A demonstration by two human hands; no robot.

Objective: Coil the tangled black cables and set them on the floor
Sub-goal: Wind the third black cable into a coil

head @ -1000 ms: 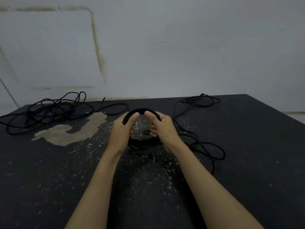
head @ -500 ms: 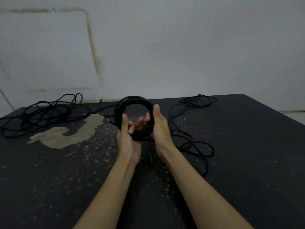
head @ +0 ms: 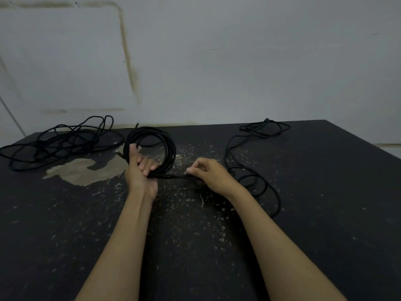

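Head view: the left hand (head: 138, 173) holds a round black coil (head: 149, 148) upright above the dark floor (head: 325, 213), its fingers curled through the ring's lower edge and the thumb pointing up along the ring's left side. From the bottom of the coil one strand (head: 173, 176) runs almost level to the right hand (head: 208, 173), which pinches it with bent fingers, knuckles up. The two hands are apart, joined only by that taut strand. Past the right hand, the loose cable (head: 253, 168) trails in untidy loops on the floor to the right of the coil, running back to a small bunch near the wall (head: 238, 61). Left of the coil and well apart from it lies a second tangle (head: 58, 142) of black cable, spread flat by the floor's far edge. Between that tangle and the coil is a pale worn patch (head: 82, 172) in the floor's dark surface, with pale specks scattered below both hands.
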